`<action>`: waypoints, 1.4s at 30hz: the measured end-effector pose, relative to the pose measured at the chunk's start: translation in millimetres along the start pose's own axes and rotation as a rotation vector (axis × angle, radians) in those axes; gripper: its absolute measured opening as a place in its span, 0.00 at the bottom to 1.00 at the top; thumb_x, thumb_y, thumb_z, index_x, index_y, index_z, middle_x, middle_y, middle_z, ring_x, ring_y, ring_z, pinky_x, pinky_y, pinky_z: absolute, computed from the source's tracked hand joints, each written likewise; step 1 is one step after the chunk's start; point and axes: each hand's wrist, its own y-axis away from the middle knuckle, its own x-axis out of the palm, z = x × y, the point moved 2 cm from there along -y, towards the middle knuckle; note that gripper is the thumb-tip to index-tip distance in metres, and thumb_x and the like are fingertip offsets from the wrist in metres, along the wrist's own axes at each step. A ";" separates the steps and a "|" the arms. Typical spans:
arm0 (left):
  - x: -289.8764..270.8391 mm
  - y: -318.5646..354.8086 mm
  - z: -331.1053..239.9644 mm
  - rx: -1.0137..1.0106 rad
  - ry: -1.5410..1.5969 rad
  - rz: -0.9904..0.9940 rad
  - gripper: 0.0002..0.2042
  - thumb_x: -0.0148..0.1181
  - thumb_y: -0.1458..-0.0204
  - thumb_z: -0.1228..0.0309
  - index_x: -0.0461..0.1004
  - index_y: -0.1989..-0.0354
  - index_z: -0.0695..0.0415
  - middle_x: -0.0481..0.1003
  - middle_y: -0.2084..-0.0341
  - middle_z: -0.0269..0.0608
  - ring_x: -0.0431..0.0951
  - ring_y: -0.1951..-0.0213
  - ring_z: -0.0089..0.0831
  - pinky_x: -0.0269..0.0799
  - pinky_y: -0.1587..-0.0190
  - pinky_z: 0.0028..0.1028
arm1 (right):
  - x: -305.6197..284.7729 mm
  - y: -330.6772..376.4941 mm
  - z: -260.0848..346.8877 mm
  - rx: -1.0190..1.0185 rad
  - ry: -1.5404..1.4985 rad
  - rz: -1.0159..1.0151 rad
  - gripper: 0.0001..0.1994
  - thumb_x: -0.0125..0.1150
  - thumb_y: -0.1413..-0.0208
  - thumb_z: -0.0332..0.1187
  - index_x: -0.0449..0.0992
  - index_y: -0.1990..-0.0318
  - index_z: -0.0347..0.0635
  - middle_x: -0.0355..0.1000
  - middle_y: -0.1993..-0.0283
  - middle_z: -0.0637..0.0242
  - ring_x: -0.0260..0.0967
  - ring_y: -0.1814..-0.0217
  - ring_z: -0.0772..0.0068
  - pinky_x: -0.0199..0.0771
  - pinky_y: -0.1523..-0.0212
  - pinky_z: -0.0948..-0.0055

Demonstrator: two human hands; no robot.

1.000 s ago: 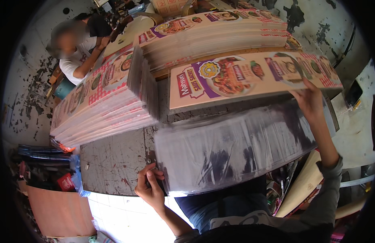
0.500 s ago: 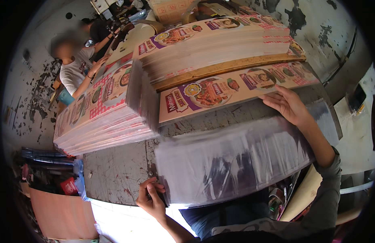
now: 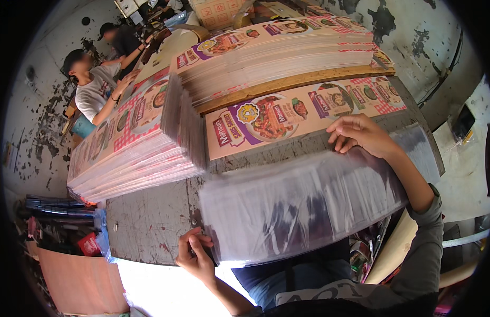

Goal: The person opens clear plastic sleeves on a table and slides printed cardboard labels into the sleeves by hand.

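The left hand pinched the near left corner of a blurred stack of clear plastic sheets lying on the grey worktable. The right hand lay loosely open, fingertips on the stack's far edge, just beside a printed carton blank. Taller printed stacks stood beyond.

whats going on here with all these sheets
A person at a worn grey table holds a stack of clear plastic sheets. The left hand pinches its near left corner; the right hand rests on its far edge. Beyond lie tall piles of printed cardboard sheets, where two other people work.
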 end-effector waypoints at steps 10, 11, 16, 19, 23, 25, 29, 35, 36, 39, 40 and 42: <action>10.0 -59.8 -42.0 0.226 -0.241 0.440 0.08 0.54 0.50 0.74 0.73 0.62 0.63 0.73 0.80 0.43 0.75 0.77 0.28 0.67 0.75 0.25 | -17.0 -42.1 24.6 -0.350 0.930 0.060 0.09 0.54 0.47 0.30 0.71 0.62 0.33 0.69 0.66 0.59 0.71 0.68 0.68 0.72 0.69 0.69; 24.1 -72.7 -51.5 0.280 -0.268 0.519 0.10 0.56 0.51 0.74 0.72 0.60 0.62 0.73 0.77 0.45 0.76 0.74 0.33 0.69 0.73 0.28 | -26.9 -54.0 21.0 -0.346 0.937 0.055 0.09 0.54 0.47 0.30 0.71 0.62 0.33 0.69 0.66 0.59 0.71 0.68 0.68 0.72 0.69 0.69; 121.6 -122.3 -67.0 0.699 -0.369 0.822 0.17 0.55 0.51 0.69 0.67 0.53 0.61 0.67 0.59 0.56 0.71 0.58 0.50 0.68 0.57 0.39 | -59.4 -100.2 7.8 -0.591 1.178 -0.275 0.08 0.56 0.51 0.30 0.70 0.65 0.34 0.67 0.64 0.55 0.66 0.61 0.51 0.67 0.59 0.62; 163.9 -148.2 -35.6 0.709 -0.447 0.789 0.19 0.52 0.49 0.66 0.64 0.50 0.60 0.65 0.56 0.56 0.67 0.53 0.52 0.64 0.52 0.44 | -46.1 -114.1 -2.5 -0.746 1.114 -0.401 0.09 0.56 0.53 0.31 0.71 0.66 0.34 0.67 0.64 0.55 0.66 0.62 0.51 0.66 0.58 0.60; 184.7 -160.7 -17.3 0.582 -0.492 0.759 0.20 0.51 0.47 0.62 0.63 0.48 0.58 0.63 0.53 0.52 0.63 0.48 0.51 0.60 0.49 0.45 | -34.1 -106.2 2.1 -0.647 1.151 -0.338 0.13 0.58 0.52 0.37 0.71 0.64 0.36 0.66 0.63 0.57 0.66 0.60 0.54 0.65 0.59 0.61; 191.7 -148.4 -17.8 0.785 -0.566 0.697 0.21 0.50 0.47 0.60 0.62 0.47 0.57 0.63 0.52 0.52 0.64 0.48 0.49 0.58 0.47 0.45 | -40.4 -97.2 0.7 -0.584 1.236 -0.371 0.15 0.58 0.51 0.41 0.71 0.64 0.38 0.66 0.64 0.59 0.65 0.59 0.58 0.63 0.57 0.62; 193.0 -143.2 -11.7 0.736 -0.514 0.611 0.25 0.50 0.47 0.56 0.60 0.43 0.56 0.62 0.50 0.52 0.64 0.48 0.47 0.56 0.45 0.44 | -37.3 -101.3 1.9 -0.543 1.204 -0.339 0.15 0.57 0.49 0.42 0.71 0.63 0.38 0.66 0.62 0.60 0.65 0.57 0.59 0.60 0.54 0.61; 197.8 -144.9 -23.4 0.608 -0.579 0.739 0.26 0.50 0.47 0.55 0.59 0.43 0.56 0.61 0.52 0.51 0.63 0.51 0.52 0.55 0.46 0.45 | -38.8 -106.4 -0.6 -0.611 1.252 -0.350 0.18 0.56 0.49 0.45 0.71 0.61 0.37 0.66 0.61 0.60 0.63 0.55 0.60 0.59 0.53 0.62; 197.0 -146.6 -23.2 0.592 -0.575 0.734 0.28 0.51 0.48 0.53 0.59 0.43 0.56 0.61 0.53 0.51 0.63 0.50 0.51 0.55 0.46 0.46 | -37.3 -107.1 0.4 -0.607 1.266 -0.356 0.21 0.56 0.50 0.47 0.71 0.60 0.35 0.67 0.61 0.60 0.64 0.55 0.61 0.59 0.53 0.62; 193.1 -143.7 -30.5 0.553 -0.628 0.764 0.31 0.54 0.51 0.50 0.59 0.43 0.57 0.61 0.52 0.50 0.63 0.49 0.47 0.55 0.47 0.47 | -34.5 -109.5 -1.6 -0.619 1.333 -0.353 0.24 0.56 0.51 0.49 0.71 0.59 0.35 0.66 0.59 0.60 0.62 0.53 0.61 0.58 0.51 0.62; 193.7 -143.8 -27.2 0.548 -0.629 0.761 0.31 0.54 0.51 0.50 0.59 0.43 0.57 0.61 0.52 0.50 0.63 0.49 0.47 0.55 0.47 0.47 | -34.5 -109.5 -2.4 -0.622 1.335 -0.348 0.24 0.56 0.51 0.49 0.71 0.59 0.35 0.66 0.59 0.60 0.62 0.53 0.61 0.58 0.51 0.62; 196.4 -144.6 -20.0 0.601 -0.611 0.739 0.33 0.55 0.53 0.48 0.59 0.43 0.57 0.61 0.53 0.50 0.62 0.48 0.44 0.54 0.48 0.48 | -36.8 -108.5 -5.7 -0.673 1.329 -0.339 0.25 0.55 0.50 0.51 0.71 0.57 0.35 0.66 0.58 0.60 0.62 0.52 0.61 0.57 0.51 0.62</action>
